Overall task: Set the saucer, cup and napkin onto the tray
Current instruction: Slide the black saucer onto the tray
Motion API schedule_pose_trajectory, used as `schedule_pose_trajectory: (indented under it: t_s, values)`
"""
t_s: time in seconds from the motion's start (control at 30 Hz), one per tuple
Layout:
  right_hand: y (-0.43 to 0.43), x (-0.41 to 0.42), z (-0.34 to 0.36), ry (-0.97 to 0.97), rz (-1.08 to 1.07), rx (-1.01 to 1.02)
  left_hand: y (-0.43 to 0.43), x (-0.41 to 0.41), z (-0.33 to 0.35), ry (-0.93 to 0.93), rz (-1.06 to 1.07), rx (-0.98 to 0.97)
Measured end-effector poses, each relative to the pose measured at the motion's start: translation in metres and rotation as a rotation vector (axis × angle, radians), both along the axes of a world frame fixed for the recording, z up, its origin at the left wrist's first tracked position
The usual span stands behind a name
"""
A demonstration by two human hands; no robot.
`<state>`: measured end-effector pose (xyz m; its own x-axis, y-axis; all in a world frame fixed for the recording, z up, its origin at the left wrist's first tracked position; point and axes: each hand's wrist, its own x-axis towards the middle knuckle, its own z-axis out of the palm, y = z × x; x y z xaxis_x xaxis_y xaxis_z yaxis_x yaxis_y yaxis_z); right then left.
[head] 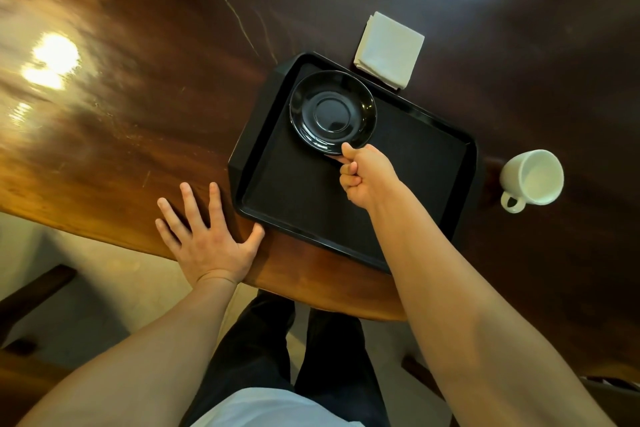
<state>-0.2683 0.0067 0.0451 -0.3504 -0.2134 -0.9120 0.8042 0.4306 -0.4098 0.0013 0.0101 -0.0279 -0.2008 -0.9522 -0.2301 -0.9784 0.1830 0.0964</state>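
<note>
Head view, and closest in, the left hand [207, 236] lies flat on the counter [138, 114] just beside the tray's near-left corner, fingers spread wide, holding nothing; its thumb looks to be touching the tray [346, 218] rim, bracing it, I'd say. Over the tray now, the right hand [363, 173] is closed in a pinch on the near rim of the saucer [332, 111], thumb on top, other fingers curled under the edge. The saucer sits toward the tray's far-left corner, glossy black; whether it's fully down or a touch tilted off the tray floor, I cannot tell. It reads as glazed ceramic: stiff, slick, chippable, so that rim pinch is the sensible hold, and it wants easing down, not dropping.

Off the tray's right side, well apart from the rim, the white cup [531, 178] lies tipped on the counter, mouth toward us, handle at its near-left. Likely heavy for its size and breakable; the handle or the wall is the place to take it. Just beyond the tray's far edge, near the saucer, the folded white napkin [389, 48] rests on the counter, soft, light, easy to pinch at a corner, though it may unfold. Saucer first, cup and napkin not yet on the tray.
</note>
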Motion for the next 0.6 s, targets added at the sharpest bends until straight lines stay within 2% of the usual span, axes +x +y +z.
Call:
schedule_pose_trajectory:
  t_s: [0.6]
  values:
    - [-0.011, 0.003, 0.008, 0.034, 0.075, 0.092, -0.001, 0.001, -0.001, 0.007, 0.0, 0.014]
